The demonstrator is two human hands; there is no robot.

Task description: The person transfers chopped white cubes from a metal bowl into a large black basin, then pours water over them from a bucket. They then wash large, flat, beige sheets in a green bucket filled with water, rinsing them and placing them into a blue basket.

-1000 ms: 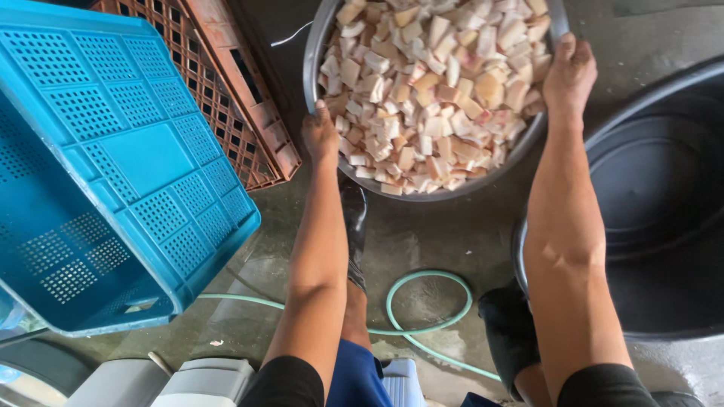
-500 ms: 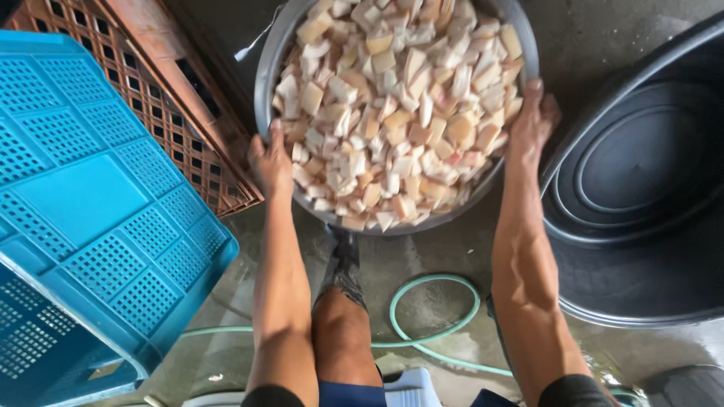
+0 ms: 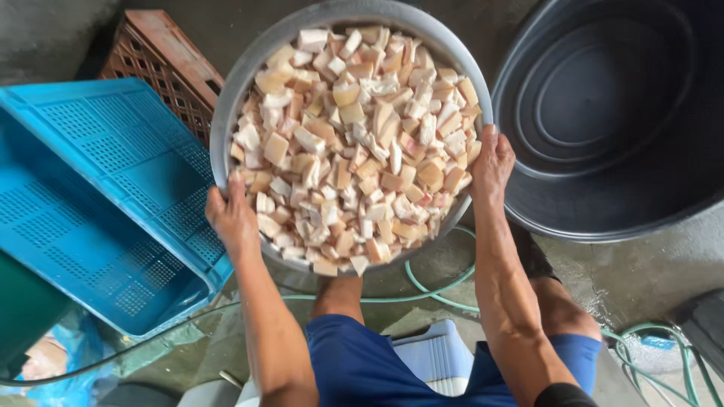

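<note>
- Left hand point(image 3: 232, 218) clamped on the lower-left rim of the metal basin point(image 3: 240, 83), fingers wrapped over the edge, thumb side on the outside wall.
- Right hand point(image 3: 492, 160) closed on the right rim of the same basin, fingers hooked over the lip just beside the outermost pieces.
- Basin is held off the floor between both hands, above the person's knees, filling the upper middle of the view.
- Basin is heaped with pale cut chunks point(image 3: 354, 143), cream to pinkish, some with a tan skin side; pile reaches the rim on the near side.
- Blue perforated plastic crate point(image 3: 98, 203) sits left of the basin, tilted, its near corner just beside the left hand.
- Brown lattice crate point(image 3: 162, 64) behind the blue one, partly hidden by the basin.
- Large black round tub point(image 3: 618, 113) to the right, its rim near the right hand.
- Green hose point(image 3: 437, 290) runs across the wet concrete floor point(image 3: 641, 264) under the basin and past the legs.
- Blue shorts point(image 3: 362, 365) at bottom centre, a white seat point(image 3: 434, 354) between the legs.
</note>
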